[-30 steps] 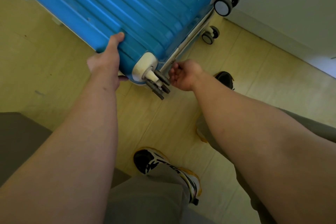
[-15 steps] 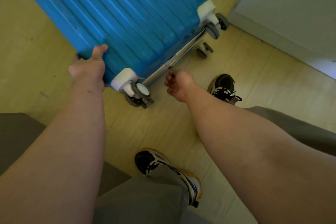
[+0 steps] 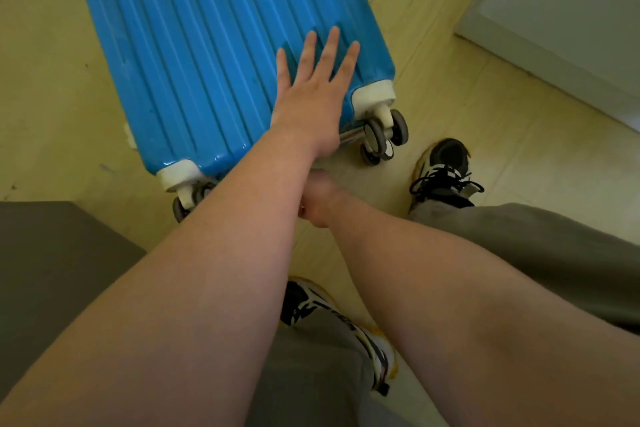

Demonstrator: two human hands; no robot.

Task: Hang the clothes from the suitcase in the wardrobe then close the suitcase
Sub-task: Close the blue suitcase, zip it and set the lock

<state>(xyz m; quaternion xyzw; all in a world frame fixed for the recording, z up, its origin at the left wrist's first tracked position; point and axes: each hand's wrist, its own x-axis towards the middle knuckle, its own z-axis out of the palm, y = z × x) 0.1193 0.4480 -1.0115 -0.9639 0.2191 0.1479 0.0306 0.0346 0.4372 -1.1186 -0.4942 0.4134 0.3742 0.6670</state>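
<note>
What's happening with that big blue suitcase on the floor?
A person is bending over the blue suitcase, which lies flat on the floor and looks closed. Their left hand presses flat on the ribbed top, fingers spread, near the wheels. Their right hand is lower down by the wheel end, partly hidden under the left arm, so what it is doing can't be seen. No clothes are in view.
</note>
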